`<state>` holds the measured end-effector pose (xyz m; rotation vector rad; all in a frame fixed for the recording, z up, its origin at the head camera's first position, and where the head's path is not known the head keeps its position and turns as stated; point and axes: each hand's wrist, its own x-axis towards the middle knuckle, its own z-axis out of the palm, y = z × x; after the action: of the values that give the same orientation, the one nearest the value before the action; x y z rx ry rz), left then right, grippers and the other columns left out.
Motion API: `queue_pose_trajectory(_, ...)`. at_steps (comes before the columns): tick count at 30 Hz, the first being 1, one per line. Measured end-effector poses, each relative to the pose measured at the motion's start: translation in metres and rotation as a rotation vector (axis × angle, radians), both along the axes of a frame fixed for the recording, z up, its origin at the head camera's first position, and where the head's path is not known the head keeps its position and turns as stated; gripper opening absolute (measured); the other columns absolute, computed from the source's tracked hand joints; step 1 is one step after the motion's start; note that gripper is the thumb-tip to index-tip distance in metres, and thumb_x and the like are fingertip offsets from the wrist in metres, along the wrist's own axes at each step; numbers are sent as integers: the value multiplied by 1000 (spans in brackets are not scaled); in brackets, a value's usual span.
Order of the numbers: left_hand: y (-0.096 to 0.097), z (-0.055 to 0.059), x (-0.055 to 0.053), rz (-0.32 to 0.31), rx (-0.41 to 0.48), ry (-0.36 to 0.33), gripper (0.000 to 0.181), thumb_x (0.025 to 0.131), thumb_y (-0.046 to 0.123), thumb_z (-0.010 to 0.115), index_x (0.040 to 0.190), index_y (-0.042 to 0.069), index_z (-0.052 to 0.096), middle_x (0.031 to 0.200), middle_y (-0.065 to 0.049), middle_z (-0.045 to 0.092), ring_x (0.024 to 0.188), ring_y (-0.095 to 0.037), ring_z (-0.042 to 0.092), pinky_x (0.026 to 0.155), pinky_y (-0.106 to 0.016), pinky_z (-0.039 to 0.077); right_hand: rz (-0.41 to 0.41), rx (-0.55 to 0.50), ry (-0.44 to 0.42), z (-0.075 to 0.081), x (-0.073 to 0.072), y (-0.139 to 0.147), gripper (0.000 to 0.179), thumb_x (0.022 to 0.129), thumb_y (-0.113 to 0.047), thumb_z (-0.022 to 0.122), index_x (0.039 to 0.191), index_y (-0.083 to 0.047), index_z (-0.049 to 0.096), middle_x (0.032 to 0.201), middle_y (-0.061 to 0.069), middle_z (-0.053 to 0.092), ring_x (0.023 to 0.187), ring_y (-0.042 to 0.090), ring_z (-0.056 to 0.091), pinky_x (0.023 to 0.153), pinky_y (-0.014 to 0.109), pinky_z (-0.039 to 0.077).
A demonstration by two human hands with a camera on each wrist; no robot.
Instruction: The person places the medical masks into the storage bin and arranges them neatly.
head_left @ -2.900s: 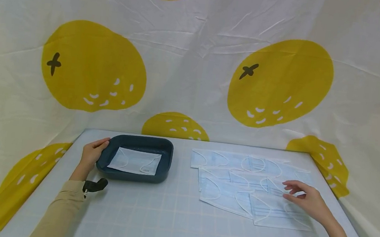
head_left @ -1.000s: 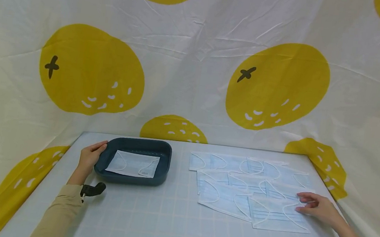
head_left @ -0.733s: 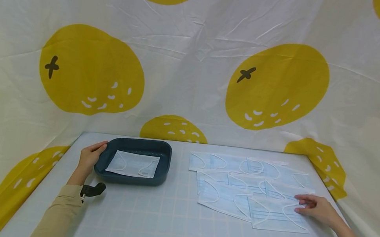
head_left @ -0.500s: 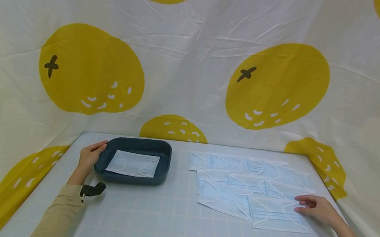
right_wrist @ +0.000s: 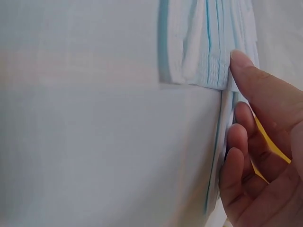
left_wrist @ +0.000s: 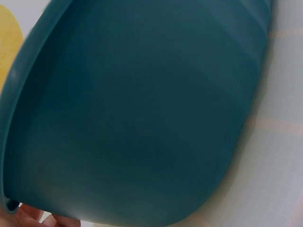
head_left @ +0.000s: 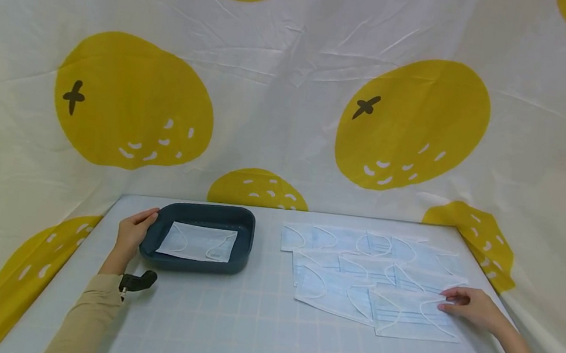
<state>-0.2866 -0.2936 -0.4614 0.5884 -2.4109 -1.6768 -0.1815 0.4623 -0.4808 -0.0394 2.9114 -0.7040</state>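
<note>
Mask of pale-blue pleated fabric (head_left: 410, 317), rectangular, white-looped, lies at five o'clock among similar overlapping masks (head_left: 324, 287). The right hand (head_left: 476, 309) has shifted to its two-o'clock corner, thumb and fingers closer now, pinching; a hold seems taken. Toward ten o'clock, the left hand (head_left: 132, 233) grips a dark-teal rounded plastic tray (head_left: 192, 265) holding another pale mask (head_left: 197, 243). Right forefinger's tip is hidden; left fingers are mostly cut off at its wrist view.
</note>
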Motion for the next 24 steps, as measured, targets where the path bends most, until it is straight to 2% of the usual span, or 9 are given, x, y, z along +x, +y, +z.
queue_pose_trajectory(4, 0, -1, -1, -8, 8, -11, 45, 100, 30, 50, 138, 5, 51, 146, -14, 46, 140, -27, 38, 115, -40, 33, -4, -15, -11, 0, 2, 1, 41, 85, -37, 72, 105, -2, 69, 96, 7, 68, 80, 14, 51, 67, 21, 46)
queue_pose_trajectory(10, 1, -1, -1, -18, 18, -13, 46, 100, 31, 49, 139, 6, 50, 147, -14, 45, 140, -28, 37, 115, -41, 32, -9, -87, -28, 5, 7, -2, 34, 88, -35, 69, 103, -4, 68, 94, 4, 69, 74, 5, 50, 66, 17, 47)
queue_pose_trajectory(17, -1, -1, 0, -22, 1, -3, 47, 100, 32, 49, 138, 5, 51, 146, -14, 46, 140, -28, 38, 115, -41, 32, 12, -187, -69, 13, 10, -2, 37, 93, -29, 63, 111, 3, 64, 94, 9, 70, 70, 7, 54, 63, 20, 52)
queue_pose_trajectory(24, -1, -1, 1, -6, -3, 5, 46, 99, 32, 51, 137, 5, 52, 145, -14, 46, 139, -27, 38, 114, -40, 33, 21, -231, -25, 18, 12, -2, 39, 95, -25, 60, 117, 8, 62, 99, 14, 71, 72, 5, 58, 65, 21, 55)
